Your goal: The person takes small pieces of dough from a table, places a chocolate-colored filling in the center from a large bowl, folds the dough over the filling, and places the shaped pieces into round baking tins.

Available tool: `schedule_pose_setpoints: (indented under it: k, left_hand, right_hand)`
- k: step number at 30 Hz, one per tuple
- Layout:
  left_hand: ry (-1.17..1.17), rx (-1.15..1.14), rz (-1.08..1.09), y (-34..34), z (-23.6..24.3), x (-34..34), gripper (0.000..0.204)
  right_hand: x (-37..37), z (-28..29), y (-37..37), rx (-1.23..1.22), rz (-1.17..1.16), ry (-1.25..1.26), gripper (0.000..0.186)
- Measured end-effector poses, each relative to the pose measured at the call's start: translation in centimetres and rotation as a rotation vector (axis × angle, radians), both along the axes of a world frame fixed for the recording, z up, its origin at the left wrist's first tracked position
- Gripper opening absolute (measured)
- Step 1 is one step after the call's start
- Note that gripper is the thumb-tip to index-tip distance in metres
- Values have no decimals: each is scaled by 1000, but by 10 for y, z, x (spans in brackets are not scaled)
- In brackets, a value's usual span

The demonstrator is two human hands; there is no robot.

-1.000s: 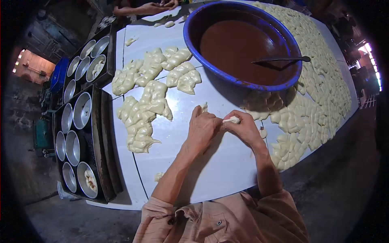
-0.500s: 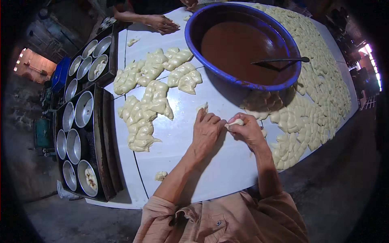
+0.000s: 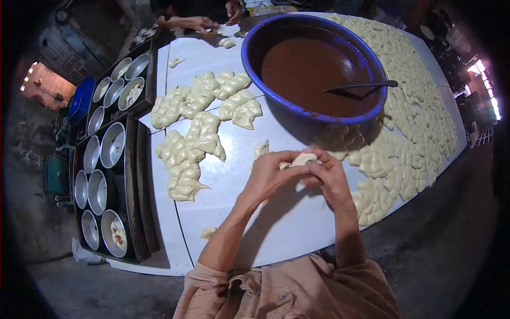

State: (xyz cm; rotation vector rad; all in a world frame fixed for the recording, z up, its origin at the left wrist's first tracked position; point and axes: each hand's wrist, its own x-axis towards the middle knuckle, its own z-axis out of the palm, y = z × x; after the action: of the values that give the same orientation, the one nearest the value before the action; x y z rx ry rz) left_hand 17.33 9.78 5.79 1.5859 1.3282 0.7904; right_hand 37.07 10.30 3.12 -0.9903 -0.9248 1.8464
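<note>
A small piece of pale dough (image 3: pixel 305 159) is pinched between my two hands above the white table. My left hand (image 3: pixel 271 173) closes on its left side, with another bit of dough showing by the fingers. My right hand (image 3: pixel 330 178) grips the same piece from the right, fingers curled. Just beyond my left hand lies a loose dough lump (image 3: pixel 261 149). Flattened dough pieces (image 3: pixel 183 162), joined in clusters, rest to the left. A wide sheet of dough pieces (image 3: pixel 419 117) covers the right side of the table.
A large blue basin (image 3: pixel 313 111) of brown filling, with a dark-handled utensil (image 3: pixel 366 85) in it, stands beyond my hands. Round metal tins (image 3: pixel 112 144) sit in dark trays (image 3: pixel 139 202) along the left edge. Across the table another person's hand (image 3: pixel 202 24) is near dough.
My hands have lifted and come together around the dough piece, which was in my right fingers. The other person's hand has drawn back, and a dough lump now shows near it.
</note>
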Motion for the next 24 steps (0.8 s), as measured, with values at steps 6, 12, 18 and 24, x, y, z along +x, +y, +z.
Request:
schedule_pose_setpoints:
  k: [6, 12, 18, 24]
  left_hand:
    - [-218, -307, 123, -13, -19, 1, 44]
    - [-379, 311, 227, -19, -18, 32, 78]
    - [-674, 609, 247, -12, -30, 74, 92]
    - [-911, 126, 226, -27, -41, 71, 113]
  right_hand:
    - [-5, -1, 1, 260, -84, -574, 27]
    - [-17, 22, -4, 316, -182, -222, 40]
    - [-30, 44, -22, 10, -198, 461, 25]
    - [-22, 40, -3, 269, -494, -7, 16]
